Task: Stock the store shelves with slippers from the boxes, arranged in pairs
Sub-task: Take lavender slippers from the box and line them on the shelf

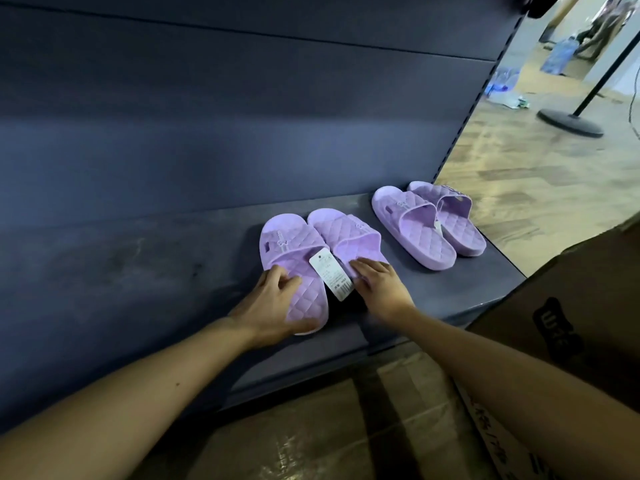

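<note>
At frame centre, left hand (273, 306) gripped the left slipper (298, 271) by its heel; right hand (381, 285), fingers flat, pressed its mate (346, 233). Second pair (412, 220) stood right of centre on the shelf (138, 271).

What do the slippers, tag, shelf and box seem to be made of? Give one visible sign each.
Slippers: probably soft moulded foam or rubber, matte lilac; the quilted pattern looks pressed in.
Tag: white card or paper, flat, with dark print.
Shelf: likely painted metal, dull grey-blue, scuffed.
Box: brown cardboard, matte, black print.
</note>
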The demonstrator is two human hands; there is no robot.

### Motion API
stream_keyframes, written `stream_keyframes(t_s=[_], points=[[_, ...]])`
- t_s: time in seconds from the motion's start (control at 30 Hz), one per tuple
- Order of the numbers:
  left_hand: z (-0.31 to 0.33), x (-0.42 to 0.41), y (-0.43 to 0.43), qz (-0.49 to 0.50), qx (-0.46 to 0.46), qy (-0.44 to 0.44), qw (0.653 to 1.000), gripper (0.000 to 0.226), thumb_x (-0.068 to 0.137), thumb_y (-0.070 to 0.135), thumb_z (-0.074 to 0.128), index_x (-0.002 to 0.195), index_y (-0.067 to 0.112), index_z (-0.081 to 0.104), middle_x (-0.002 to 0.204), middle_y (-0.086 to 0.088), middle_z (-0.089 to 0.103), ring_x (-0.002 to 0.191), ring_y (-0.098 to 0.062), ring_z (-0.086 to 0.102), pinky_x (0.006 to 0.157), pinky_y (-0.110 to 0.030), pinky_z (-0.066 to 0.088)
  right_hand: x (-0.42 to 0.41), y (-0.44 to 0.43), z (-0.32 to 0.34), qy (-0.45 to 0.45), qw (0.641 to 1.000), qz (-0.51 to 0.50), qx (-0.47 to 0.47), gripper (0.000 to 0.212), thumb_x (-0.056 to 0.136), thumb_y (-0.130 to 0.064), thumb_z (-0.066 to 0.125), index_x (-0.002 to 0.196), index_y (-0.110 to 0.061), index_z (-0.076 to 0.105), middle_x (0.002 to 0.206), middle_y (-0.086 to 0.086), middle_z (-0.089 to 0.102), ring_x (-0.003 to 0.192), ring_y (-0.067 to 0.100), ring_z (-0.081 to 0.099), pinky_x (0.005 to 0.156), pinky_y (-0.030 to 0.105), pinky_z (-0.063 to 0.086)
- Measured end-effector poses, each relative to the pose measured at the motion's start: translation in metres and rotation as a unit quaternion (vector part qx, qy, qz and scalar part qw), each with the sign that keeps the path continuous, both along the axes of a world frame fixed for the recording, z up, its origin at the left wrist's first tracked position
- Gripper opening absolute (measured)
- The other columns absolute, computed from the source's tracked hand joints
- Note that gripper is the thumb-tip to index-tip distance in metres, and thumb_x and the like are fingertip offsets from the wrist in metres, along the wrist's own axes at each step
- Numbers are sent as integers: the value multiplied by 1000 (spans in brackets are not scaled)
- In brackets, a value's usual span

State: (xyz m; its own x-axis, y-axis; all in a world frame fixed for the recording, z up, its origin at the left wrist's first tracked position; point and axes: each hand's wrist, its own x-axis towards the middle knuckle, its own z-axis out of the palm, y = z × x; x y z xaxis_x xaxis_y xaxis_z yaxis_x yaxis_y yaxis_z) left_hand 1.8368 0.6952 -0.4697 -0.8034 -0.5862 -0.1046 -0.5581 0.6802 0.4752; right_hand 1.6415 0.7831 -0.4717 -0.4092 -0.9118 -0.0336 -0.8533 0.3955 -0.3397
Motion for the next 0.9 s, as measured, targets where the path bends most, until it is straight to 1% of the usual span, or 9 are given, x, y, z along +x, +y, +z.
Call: stream_keyframes(t_s=[0.07, 0.13, 0.2, 0.3, 0.4, 0.53, 0.73, 0.8, 0.9], points=[[-2, -11, -3, 4, -8, 16, 1000, 101, 51, 80, 32, 128, 15, 43, 130, -1, 32, 119, -15, 33, 99, -19, 29, -9, -6, -3, -7, 1000, -7, 3, 41, 100, -22, 38, 140, -17, 40, 150, 3, 34, 139, 20, 26, 112, 23, 16], [-4, -22, -7, 0, -25, 22, 999, 111, 53, 80, 28, 140, 12, 34, 148, -1, 26, 137, -15, 20, 108, -18, 17, -18, -12, -4, -17, 1000, 2, 18, 42, 100, -20, 35, 142, -17, 34, 153, 4, 27, 142, 20, 21, 114, 22, 11], [-5, -30, -11, 8, -29, 24, 999, 112, 58, 81, 32, 145, 10, 26, 155, 0, 19, 142, -13, 8, 112, -19, 7, -27, -18, -2, -35, 999, 6, 32, 44, 101, -20, 33, 144, -16, 30, 155, 4, 22, 144, 20, 16, 114, 22, 8], [-3, -48, -20, 36, -26, 38, 998, 118, 47, 81, 28, 142, 11, 31, 154, 2, 23, 142, -14, 10, 110, -17, 9, -41, -34, -2, -31, 999, -1, 34, 44, 101, -19, 32, 145, -18, 28, 156, 3, 20, 145, 19, 13, 113, 23, 7], [-2, -65, -32, 52, -9, 36, 998, 98, 67, 67, 59, 141, 10, 31, 153, -1, 25, 143, -15, 9, 110, -18, 13, -51, -49, -2, -16, 999, -11, 32, 45, 101, -18, 31, 146, -19, 27, 156, 2, 18, 145, 19, 12, 112, 22, 7], [-5, -77, -42, 79, 8, 63, 995, 79, 71, 49, 70, 134, 15, 36, 145, -2, 31, 140, -12, 13, 105, -18, 22, -60, -60, -4, -13, 999, -22, 36, 45, 101, -18, 30, 146, -21, 26, 157, 0, 17, 146, 18, 10, 114, 25, 6], [-7, -78, -40, 73, 11, 20, 997, 97, 71, 59, 62, 145, 16, 18, 152, 3, 21, 143, -10, 2, 110, -20, 16, -55, -58, 7, -13, 997, -16, 70, 46, 101, -19, 30, 147, -20, 23, 157, 0, 15, 146, 21, 10, 117, 32, 10], [-5, -75, -42, 59, 12, -2, 998, 87, 79, 54, 59, 146, 16, 18, 156, 4, 14, 144, -11, 0, 114, -25, 15, -51, -60, 19, -9, 994, -18, 110, 48, 101, -21, 30, 148, -17, 18, 157, 1, 13, 145, 22, 12, 117, 32, 13], [5, -61, -41, 27, -57, -1, 998, 61, 88, 49, 49, 140, 20, 36, 153, 6, 25, 143, -12, 13, 114, -31, 23, -44, -55, 40, 3, 992, -20, 122, 53, 101, -23, 31, 149, -12, 12, 157, 4, 13, 144, 20, 17, 113, 25, 13]])
